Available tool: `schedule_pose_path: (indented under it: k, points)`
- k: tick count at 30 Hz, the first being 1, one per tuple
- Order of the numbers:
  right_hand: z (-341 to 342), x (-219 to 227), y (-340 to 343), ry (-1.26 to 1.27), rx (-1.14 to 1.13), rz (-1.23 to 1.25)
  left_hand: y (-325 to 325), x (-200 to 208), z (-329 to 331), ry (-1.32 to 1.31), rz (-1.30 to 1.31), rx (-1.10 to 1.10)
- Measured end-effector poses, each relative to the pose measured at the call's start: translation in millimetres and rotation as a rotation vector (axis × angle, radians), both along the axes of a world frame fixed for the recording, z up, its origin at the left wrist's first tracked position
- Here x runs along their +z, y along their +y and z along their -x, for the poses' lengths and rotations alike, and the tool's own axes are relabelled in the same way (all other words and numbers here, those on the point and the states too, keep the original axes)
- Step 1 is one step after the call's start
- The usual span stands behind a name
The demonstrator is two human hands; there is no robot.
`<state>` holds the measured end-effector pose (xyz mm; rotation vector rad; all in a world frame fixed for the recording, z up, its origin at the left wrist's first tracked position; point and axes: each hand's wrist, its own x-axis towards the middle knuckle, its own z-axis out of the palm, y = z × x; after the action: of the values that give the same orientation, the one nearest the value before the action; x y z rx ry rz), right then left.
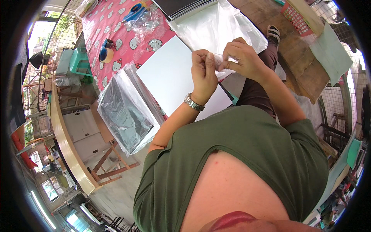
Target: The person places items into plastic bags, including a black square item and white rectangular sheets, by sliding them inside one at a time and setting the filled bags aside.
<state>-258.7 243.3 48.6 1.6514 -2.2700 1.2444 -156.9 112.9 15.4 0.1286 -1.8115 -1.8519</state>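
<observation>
The left hand (204, 73) and right hand (242, 58) pinch film (218, 61) between them by the board's (166, 73) right edge, apparently working it open, which calls next for a light pull.

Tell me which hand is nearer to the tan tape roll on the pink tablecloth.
Left. The left hand is to the right of the tan tape roll, well apart from it; the right hand is farther right.
</observation>
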Motion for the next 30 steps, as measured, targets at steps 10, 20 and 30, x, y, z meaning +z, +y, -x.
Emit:
schedule_pose_path:
  k: [10,20,30]
  points:
    - [-12,32,-19,-0.595,-0.031,0.038,-35,45,-22,-0.211,-0.023,-0.114]
    - [-17,5,-66,-0.543,0.049,0.422,-45,50,-49,-0.266,-0.461,-0.203]
    - [1,-16,-37,-1.208,1.352,0.063,-123,42,-113,-0.273,-0.967,-0.019]
